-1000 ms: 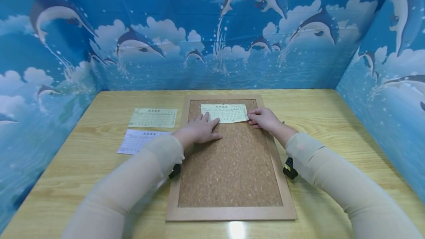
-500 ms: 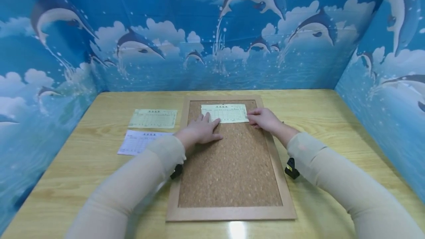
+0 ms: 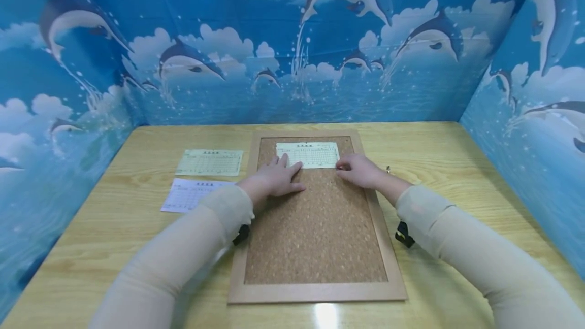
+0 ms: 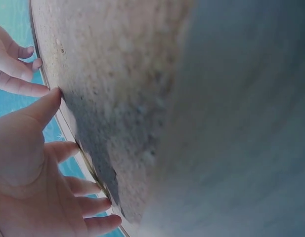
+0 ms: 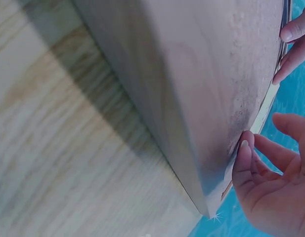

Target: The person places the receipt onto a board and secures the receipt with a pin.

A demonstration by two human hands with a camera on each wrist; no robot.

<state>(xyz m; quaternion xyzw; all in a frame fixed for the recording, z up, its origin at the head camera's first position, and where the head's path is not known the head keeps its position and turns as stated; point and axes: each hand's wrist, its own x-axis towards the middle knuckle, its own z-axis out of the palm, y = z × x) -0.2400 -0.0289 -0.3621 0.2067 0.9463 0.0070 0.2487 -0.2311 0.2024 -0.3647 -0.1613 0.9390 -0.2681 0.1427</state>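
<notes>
A pale green printed slip lies near the top of a framed corkboard. My left hand rests with spread fingers on the slip's lower left part and the cork beside it. At the slip's lower right corner, my right hand has its fingers bent, the thumb close to the fingertips. The right wrist view shows this right hand with its tips at the board's surface; whether they pinch anything is hidden. Fingers of the left hand touch the board in the left wrist view.
Left of the board, a second green slip and a white-lilac slip lie on the wooden table; my left sleeve partly covers the lilac one. A tiny brass-coloured piece sits right of the board. A dolphin-printed curtain encloses the table.
My right hand has shifted slightly left and down, from the slip's right edge to its lower right corner. The left hand stays in place on the slip.
</notes>
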